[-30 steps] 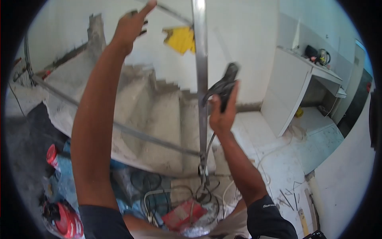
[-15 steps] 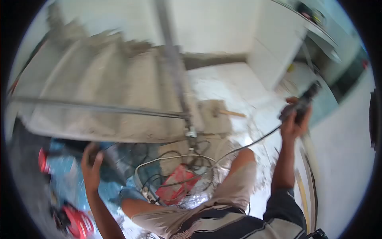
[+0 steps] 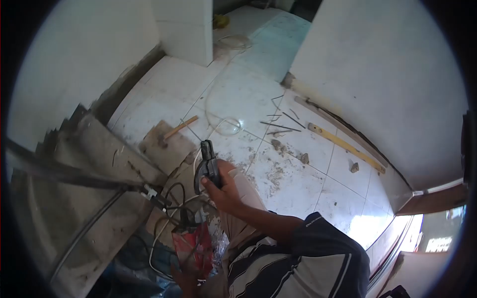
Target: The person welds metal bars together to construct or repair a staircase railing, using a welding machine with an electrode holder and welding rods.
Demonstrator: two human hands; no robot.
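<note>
My right hand is wrapped around a black welding electrode holder, with a thin rod sticking out of its jaws. Below it sits a red box-shaped machine among tangled cables. My left hand is low in the view, beside the red machine; it is dark and its fingers are mostly hidden, so whether it holds anything does not show. A metal bar with a clamp on its end crosses the stairs at the left.
Concrete stairs rise at the left. A hammer lies partly on a board. Several thin rods, a yellow spirit level and rubble lie on the tiled floor. A white wall stands at the right.
The view has swung to the right. My right hand has brought the electrode holder in closer, over my legs. My left hand, earlier raised with fingers apart, is now low by the red machine.
</note>
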